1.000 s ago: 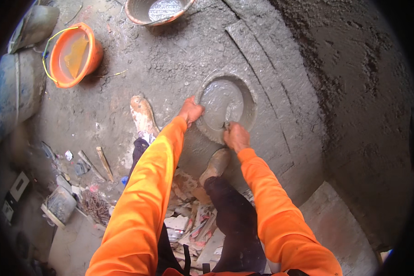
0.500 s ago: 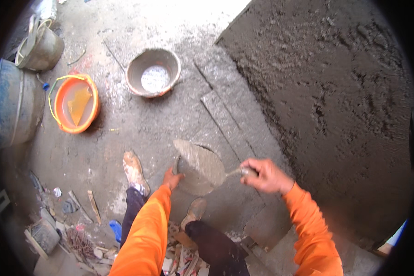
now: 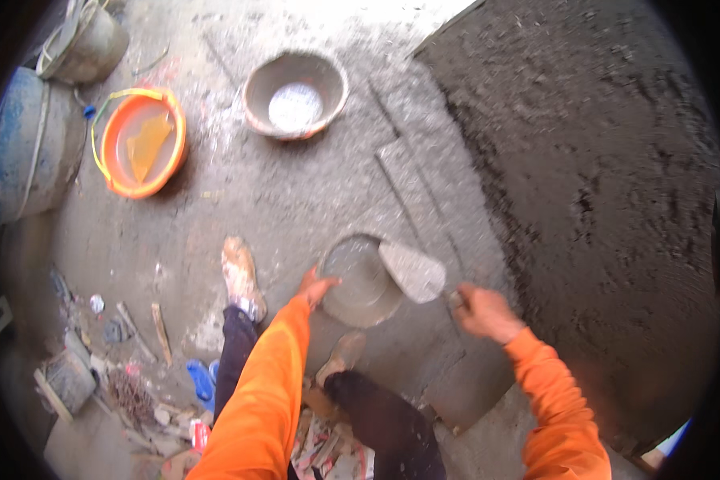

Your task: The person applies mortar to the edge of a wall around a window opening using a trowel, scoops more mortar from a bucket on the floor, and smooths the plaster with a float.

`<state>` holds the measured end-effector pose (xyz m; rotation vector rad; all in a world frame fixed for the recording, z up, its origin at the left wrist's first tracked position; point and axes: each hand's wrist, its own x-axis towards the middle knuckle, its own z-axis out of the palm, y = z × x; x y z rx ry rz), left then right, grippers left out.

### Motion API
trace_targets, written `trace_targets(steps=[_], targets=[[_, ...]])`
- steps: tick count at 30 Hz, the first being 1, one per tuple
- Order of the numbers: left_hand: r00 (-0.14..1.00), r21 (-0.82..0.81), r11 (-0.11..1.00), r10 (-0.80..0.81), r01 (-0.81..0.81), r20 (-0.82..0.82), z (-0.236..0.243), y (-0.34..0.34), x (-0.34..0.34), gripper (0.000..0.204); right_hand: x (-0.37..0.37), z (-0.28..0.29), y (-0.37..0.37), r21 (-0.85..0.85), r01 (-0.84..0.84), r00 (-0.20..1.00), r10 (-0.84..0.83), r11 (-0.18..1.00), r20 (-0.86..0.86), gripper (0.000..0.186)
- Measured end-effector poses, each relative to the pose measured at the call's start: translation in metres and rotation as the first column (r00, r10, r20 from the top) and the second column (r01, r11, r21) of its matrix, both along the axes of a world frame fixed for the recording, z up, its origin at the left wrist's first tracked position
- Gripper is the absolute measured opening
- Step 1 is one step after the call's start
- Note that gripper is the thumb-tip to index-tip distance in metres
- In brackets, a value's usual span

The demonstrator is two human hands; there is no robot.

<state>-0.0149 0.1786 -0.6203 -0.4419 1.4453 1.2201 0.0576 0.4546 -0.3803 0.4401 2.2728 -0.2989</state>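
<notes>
My left hand grips the left rim of a round grey mortar bowl, with its thumb on the inner side. Wet grey mortar coats the bowl's inside. A pointed trowel is in my right hand, whose fingers are closed around the handle. The trowel's blade lies over the bowl's right rim, its tip toward the bowl and its face smeared grey. How much mortar the bowl holds is hard to make out.
A second grey basin stands ahead, beside an orange bucket of cloudy water. A blue drum and a grey bucket are at far left. Wet mortar covers a broad surface on the right. Scraps and sticks litter the lower left.
The trowel has moved right, from across the bowl to its right rim, uncovering the inside. My right hand has drawn rightward with it. My left hand stays on the bowl. The view has shifted.
</notes>
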Motion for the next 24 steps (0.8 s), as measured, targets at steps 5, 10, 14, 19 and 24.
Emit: trace_targets(steps=[5,10,14,19,24], targets=[[0.97,-0.137,0.969,-0.221,0.206,-0.098,0.007,0.023,0.006,0.05,0.08,-0.173,-0.091,0.051,0.151,0.975,-0.141,0.987,-0.172,0.024],[0.94,0.02,0.997,0.078,-0.076,-0.332,-0.012,0.012,0.039,0.05,0.091,-0.205,-0.112,-0.204,0.457,0.865,-0.486,0.866,-0.124,0.028],[0.943,0.019,0.981,0.191,-0.193,-0.273,0.038,0.015,0.02,0.038,0.094,-0.135,-0.09,-0.268,0.35,0.878,-0.414,0.898,-0.239,0.029],[0.956,-0.126,0.963,0.21,-0.239,-0.205,0.097,-0.049,-0.01,0.027,0.032,-0.009,-0.087,-0.283,0.009,0.84,-0.161,0.959,-0.518,0.028],[0.86,-0.129,0.871,0.429,-0.475,-0.276,0.2,-0.094,-0.045,0.036,-0.084,0.097,-0.051,-0.742,0.142,0.943,-0.317,0.655,-0.099,0.024]])
